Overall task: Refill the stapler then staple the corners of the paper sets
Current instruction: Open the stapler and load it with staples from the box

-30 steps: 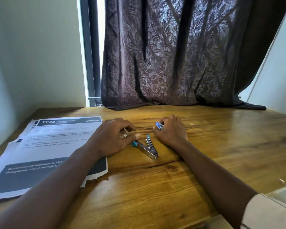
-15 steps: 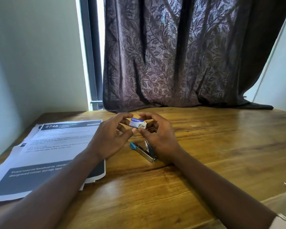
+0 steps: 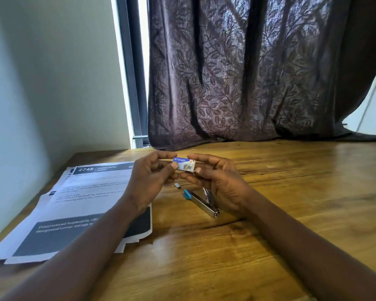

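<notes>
- The left hand (image 3: 149, 181) pinches one end of a small staple box (image 3: 183, 164) between thumb and fingertips; the right hand (image 3: 217, 181) grips the other end, so both hands are closed on it, above the bench (image 3: 291, 203).
- The box is blue and white with printed lettering, and its right end looks partly open, though that is hard to tell.
- Just below the hands a short strip of staples (image 3: 177, 185) lies loose on the wood.
- Near it the stapler (image 3: 201, 202) lies on the bench, chrome with a blue tip, its top swung open and not yet refilled.
- The paper sets (image 3: 78, 203) sit fanned to the left, their corners unstapled as far as can be seen.
- Risk: tipping the open box could scatter strips, which break easily; a hand might knock the loose strip away.
</notes>
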{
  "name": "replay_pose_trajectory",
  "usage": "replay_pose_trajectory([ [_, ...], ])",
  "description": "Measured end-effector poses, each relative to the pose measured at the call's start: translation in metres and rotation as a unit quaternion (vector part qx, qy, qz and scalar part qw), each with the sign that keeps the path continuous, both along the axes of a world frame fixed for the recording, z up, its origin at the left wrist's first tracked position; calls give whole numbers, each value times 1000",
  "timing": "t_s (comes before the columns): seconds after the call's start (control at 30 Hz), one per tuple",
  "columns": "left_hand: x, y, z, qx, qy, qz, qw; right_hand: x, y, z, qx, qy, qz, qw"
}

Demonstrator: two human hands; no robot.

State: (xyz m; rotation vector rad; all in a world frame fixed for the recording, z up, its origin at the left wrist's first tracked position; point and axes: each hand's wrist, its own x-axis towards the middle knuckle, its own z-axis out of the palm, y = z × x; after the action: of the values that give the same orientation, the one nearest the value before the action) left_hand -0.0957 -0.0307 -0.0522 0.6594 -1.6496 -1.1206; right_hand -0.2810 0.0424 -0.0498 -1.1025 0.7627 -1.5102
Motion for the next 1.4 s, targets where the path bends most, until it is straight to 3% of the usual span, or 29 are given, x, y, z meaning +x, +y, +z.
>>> replay_pose_trajectory([
  [0.37, 3, -3, 0, 66, 50, -51, 995, -4, 1, 5, 47, -84, 59, 994],
  [0.83, 5, -3, 2, 130, 91, -89, 983, -4, 4, 8, 62, -63, -40, 995],
  [1.07, 5, -4, 2, 111, 76, -71, 988, -6, 4, 11, 74, -61, -3, 995],
  [1.27, 3, -5, 0, 25, 15, -16, 999, -4, 2, 6, 73, -36, 42, 996],
  [1.4, 6, -6, 2, 48, 18, -28, 998, -5, 1, 6, 73, -36, 24, 996],
])
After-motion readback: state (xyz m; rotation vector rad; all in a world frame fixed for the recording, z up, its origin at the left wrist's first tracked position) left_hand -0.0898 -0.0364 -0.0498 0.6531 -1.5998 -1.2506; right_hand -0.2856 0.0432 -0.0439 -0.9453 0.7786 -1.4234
